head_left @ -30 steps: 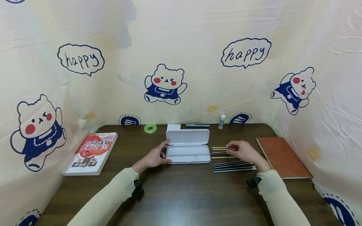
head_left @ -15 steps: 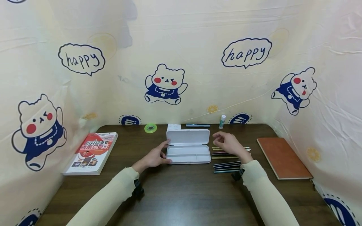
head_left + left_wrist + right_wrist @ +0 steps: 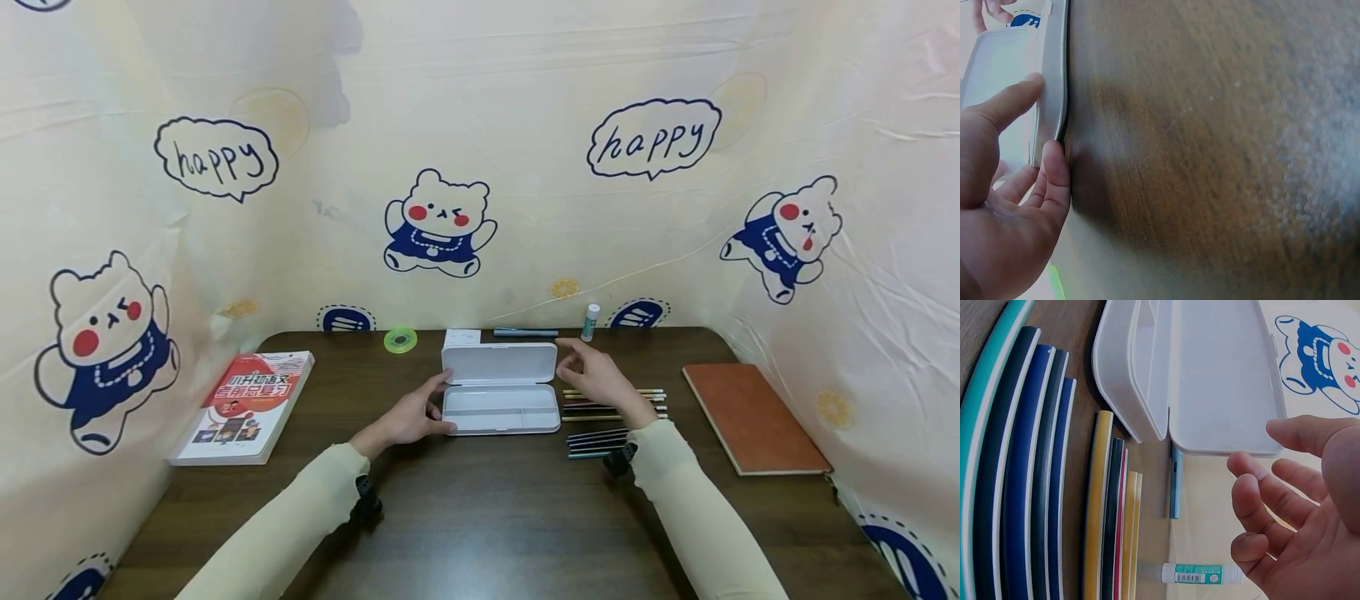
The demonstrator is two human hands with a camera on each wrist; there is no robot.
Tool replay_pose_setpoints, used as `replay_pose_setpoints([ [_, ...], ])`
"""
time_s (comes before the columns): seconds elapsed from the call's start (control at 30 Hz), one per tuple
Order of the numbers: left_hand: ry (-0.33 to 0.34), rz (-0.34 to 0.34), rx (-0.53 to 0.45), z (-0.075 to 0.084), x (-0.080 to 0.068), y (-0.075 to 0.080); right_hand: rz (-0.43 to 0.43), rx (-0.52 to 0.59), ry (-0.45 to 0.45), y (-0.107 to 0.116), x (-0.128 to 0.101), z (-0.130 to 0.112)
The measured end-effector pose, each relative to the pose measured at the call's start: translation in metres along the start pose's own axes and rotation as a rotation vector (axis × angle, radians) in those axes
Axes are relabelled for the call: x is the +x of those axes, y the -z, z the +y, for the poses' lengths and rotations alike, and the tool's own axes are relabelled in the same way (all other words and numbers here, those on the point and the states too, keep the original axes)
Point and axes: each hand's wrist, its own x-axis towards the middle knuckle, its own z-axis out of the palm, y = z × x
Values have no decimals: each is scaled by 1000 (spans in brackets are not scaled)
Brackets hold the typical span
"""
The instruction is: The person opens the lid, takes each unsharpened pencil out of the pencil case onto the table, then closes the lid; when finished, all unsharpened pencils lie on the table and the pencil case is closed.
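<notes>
- Fingers of your left hand (image 3: 408,419) clasp the left end of the open pencil case (image 3: 500,387).
- Your right hand (image 3: 600,379) hovers loosely spread, holding nothing, beside its lid, above the pencils (image 3: 611,423).

bare table (image 3: 480,517) in front, pencils (image 3: 611,421) blocking right

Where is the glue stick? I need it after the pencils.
In the head view the glue stick stands upright at the table's far edge, right of the blue pen, behind the open pencil case.

dark wooden table (image 3: 480,517) enclosed by cream bear-print cloth (image 3: 480,125).
</notes>
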Motion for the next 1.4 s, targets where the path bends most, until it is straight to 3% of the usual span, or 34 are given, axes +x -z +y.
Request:
replay_pose_setpoints([
  [0.73,-4,20,22,-1,-1,0,-6,9,20,0,-8,-2],
  [0.93,18,40,48,-2,-4,0,-49,38,18,-1,-14,-1],
  [1.17,96,47,-82,-4,-8,4,-126,28,25,-2,-21,-2],
  [1.4,89,13,-198,-7,-9,10,-169,-47,34,-10,-25,-2],
])
